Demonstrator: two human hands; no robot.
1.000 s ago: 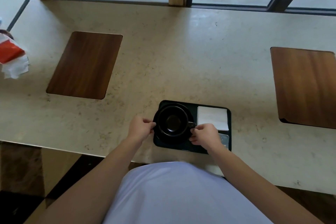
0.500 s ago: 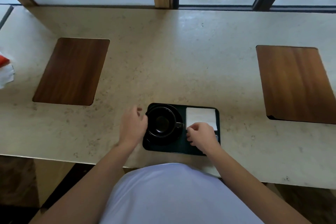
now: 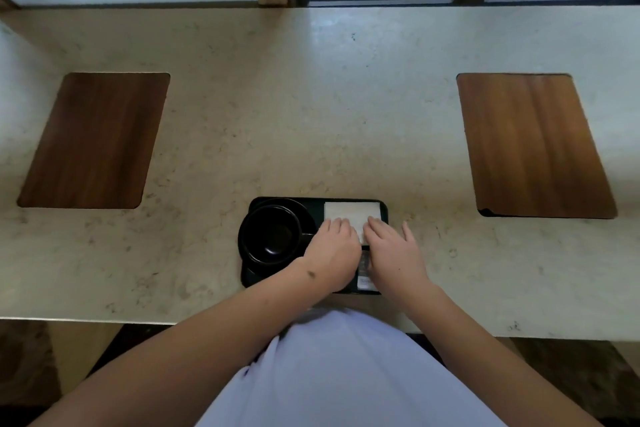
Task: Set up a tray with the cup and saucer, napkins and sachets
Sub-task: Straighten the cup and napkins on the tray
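We are fixing the napkins [image 3: 351,215] on the black tray [image 3: 383,210]. Our left hand [image 3: 334,248] and our right hand [image 3: 393,251] both lie flat, fingers out straight, with the tips touching the near edge of the white napkins. They hold nothing; they only press. The napkins sit at 12 o'clock from both hands, in the far right part of the tray. The black cup [image 3: 272,234] stands on its saucer [image 3: 308,215] at 9 o'clock from our left hand, just beside it. The sachets [image 3: 364,279] peek out between our wrists, at 6 o'clock from the napkins. We think the tray is almost ready. Next, we should push the napkins square with soft, even fingers, then let go.
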